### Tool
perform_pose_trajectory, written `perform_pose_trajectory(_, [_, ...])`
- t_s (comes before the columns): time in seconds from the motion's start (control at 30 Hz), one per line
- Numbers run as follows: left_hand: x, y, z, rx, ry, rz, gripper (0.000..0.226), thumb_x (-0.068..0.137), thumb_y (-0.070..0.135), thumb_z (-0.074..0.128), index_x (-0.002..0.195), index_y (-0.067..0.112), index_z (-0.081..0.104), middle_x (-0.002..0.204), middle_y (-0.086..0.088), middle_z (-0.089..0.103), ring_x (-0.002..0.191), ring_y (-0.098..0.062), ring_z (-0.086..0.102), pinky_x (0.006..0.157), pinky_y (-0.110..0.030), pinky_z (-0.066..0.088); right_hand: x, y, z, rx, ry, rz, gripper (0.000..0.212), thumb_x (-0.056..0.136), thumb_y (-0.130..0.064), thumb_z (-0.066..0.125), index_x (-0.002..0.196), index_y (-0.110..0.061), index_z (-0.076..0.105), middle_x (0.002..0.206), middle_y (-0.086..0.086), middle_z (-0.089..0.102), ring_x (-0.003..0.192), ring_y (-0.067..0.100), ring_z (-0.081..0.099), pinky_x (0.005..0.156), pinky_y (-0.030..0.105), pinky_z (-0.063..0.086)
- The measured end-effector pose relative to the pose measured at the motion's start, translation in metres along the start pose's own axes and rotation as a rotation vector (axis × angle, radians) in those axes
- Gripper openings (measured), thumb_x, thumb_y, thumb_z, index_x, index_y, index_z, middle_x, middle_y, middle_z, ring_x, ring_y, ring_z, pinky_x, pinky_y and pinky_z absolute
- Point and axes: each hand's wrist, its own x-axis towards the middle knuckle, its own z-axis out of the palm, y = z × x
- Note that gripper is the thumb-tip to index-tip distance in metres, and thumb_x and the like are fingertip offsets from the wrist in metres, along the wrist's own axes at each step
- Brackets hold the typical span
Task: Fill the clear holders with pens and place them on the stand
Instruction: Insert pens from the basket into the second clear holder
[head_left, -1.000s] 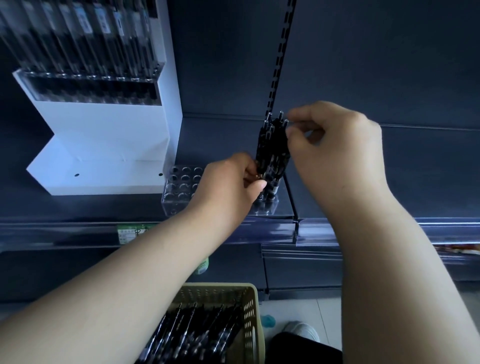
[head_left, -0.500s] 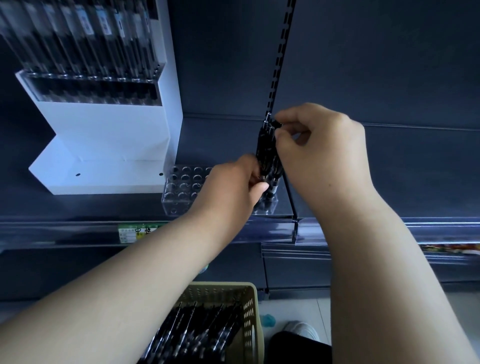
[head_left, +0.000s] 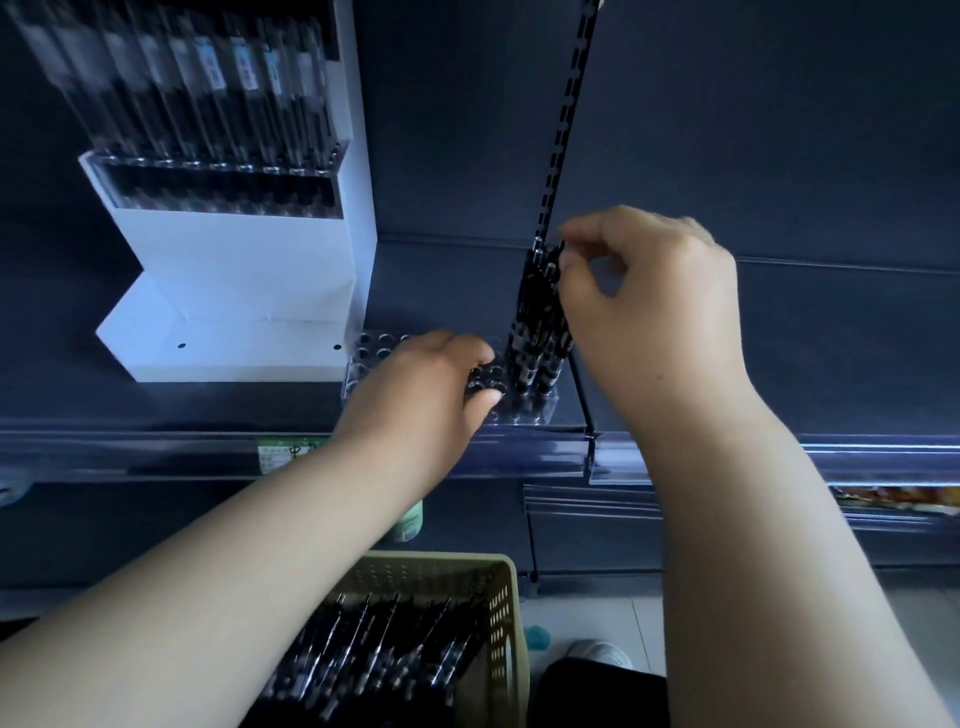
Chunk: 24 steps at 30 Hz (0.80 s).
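The right hand (head_left: 660, 312) pinches the black pens (head_left: 537, 322) standing in the clear holder (head_left: 524, 413), gripped by the left hand (head_left: 421, 400) at four o'clock of the white stand (head_left: 234, 291); the green shelf tag's (head_left: 283, 454) print is unreadable.

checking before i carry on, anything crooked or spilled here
Nothing stands out. The clear holder sits flat on the shelf, held by the left hand; the pens stand upright in its right end, pinched by the right hand; spare pens lie inside the basket.
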Motion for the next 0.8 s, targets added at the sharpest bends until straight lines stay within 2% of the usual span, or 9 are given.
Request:
perform_pose_trajectory(0.07, [-0.018, -0.007, -0.015, 0.156, 0.031, 0.089, 0.034, 0.081, 0.025, 0.07, 0.113, 0.015, 0.064, 0.106, -0.004, 0.065, 0.1, -0.028, 0.06, 0.074, -0.036, 0.05, -0.009, -0.005, -0.001, -0.016, 0.052, -0.054, 0.02, 0.084, -0.014, 0.055, 0.098, -0.015, 0.07, 0.087, 0.003, 0.068, 0.089, 0.031, 0.054, 0.079, 0.041, 0.043])
perform_pose_trajectory(0.17, [-0.049, -0.02, -0.037, 0.293, 0.015, 0.149, 0.035, 0.065, 0.013, 0.081, 0.097, 0.005, 0.071, 0.089, -0.012, 0.069, 0.082, -0.035, 0.066, 0.062, -0.04, 0.055, -0.031, -0.018, 0.004, -0.033, 0.047, -0.16, 0.021, 0.082, -0.011, 0.056, 0.096, -0.011, 0.071, 0.089, 0.007, 0.069, 0.086, 0.035, 0.055, 0.074, 0.043, 0.045])
perform_pose_trajectory(0.3, [-0.101, -0.04, -0.053, 0.419, -0.104, 0.107, 0.038, 0.055, 0.013, 0.085, 0.09, 0.005, 0.073, 0.081, -0.012, 0.068, 0.076, -0.033, 0.066, 0.066, -0.039, 0.056, -0.067, -0.036, 0.018, -0.078, -0.13, -0.28, 0.019, 0.081, -0.008, 0.059, 0.096, -0.009, 0.071, 0.09, 0.007, 0.07, 0.086, 0.033, 0.058, 0.071, 0.042, 0.046])
perform_pose_trajectory(0.43, [-0.157, -0.063, -0.056, 0.452, -0.227, 0.033, 0.044, 0.045, 0.014, 0.089, 0.086, 0.012, 0.074, 0.075, -0.005, 0.067, 0.071, -0.028, 0.066, 0.066, -0.031, 0.056, -0.108, -0.046, 0.034, -0.153, -0.39, -0.287, 0.022, 0.086, -0.014, 0.056, 0.103, -0.014, 0.07, 0.094, 0.004, 0.068, 0.093, 0.03, 0.055, 0.078, 0.039, 0.044])
perform_pose_trajectory(0.5, [-0.178, -0.071, -0.055, 0.471, -0.326, -0.049, 0.042, 0.061, 0.02, 0.082, 0.1, 0.017, 0.07, 0.092, -0.001, 0.067, 0.089, -0.023, 0.064, 0.078, -0.028, 0.053, -0.131, -0.045, 0.044, -0.197, -0.542, -0.246, 0.027, 0.089, -0.021, 0.051, 0.111, -0.02, 0.066, 0.105, 0.0, 0.066, 0.102, 0.025, 0.051, 0.085, 0.036, 0.041])
perform_pose_trajectory(0.57, [-0.193, -0.083, -0.047, 0.471, -0.434, -0.136, 0.039, 0.084, 0.019, 0.061, 0.122, 0.022, 0.053, 0.119, 0.001, 0.056, 0.116, -0.021, 0.05, 0.096, -0.03, 0.043, -0.156, -0.046, 0.054, -0.226, -0.681, -0.179, 0.03, 0.089, -0.026, 0.048, 0.115, -0.024, 0.063, 0.111, -0.003, 0.063, 0.109, 0.021, 0.049, 0.089, 0.033, 0.041])
perform_pose_trajectory(0.6, [-0.198, -0.089, -0.043, 0.481, -0.491, -0.172, 0.04, 0.088, 0.017, 0.054, 0.127, 0.022, 0.048, 0.124, 0.001, 0.051, 0.121, -0.021, 0.045, 0.098, -0.031, 0.04, -0.168, -0.046, 0.059, -0.234, -0.74, -0.136, 0.03, 0.089, -0.026, 0.047, 0.114, -0.025, 0.063, 0.111, -0.003, 0.063, 0.109, 0.021, 0.049, 0.088, 0.032, 0.042])
perform_pose_trajectory(0.7, [-0.206, -0.098, -0.034, 0.45, -0.598, -0.239, 0.043, 0.088, 0.009, 0.05, 0.129, 0.021, 0.045, 0.125, -0.001, 0.049, 0.121, -0.022, 0.044, 0.092, -0.033, 0.042, -0.202, -0.048, 0.075, -0.264, -0.89, 0.048, 0.028, 0.089, -0.024, 0.047, 0.111, -0.025, 0.064, 0.108, 0.002, 0.065, 0.101, 0.024, 0.056, 0.084, 0.032, 0.049])
perform_pose_trajectory(0.8, [-0.213, -0.102, -0.024, 0.378, -0.69, -0.337, 0.035, 0.09, 0.01, 0.046, 0.123, 0.021, 0.05, 0.125, -0.002, 0.049, 0.116, -0.024, 0.048, 0.089, -0.034, 0.044, -0.231, -0.047, 0.09, -0.268, -1.021, 0.312, 0.025, 0.088, -0.025, 0.049, 0.107, -0.02, 0.065, 0.108, 0.006, 0.066, 0.098, 0.027, 0.061, 0.08, 0.03, 0.05])
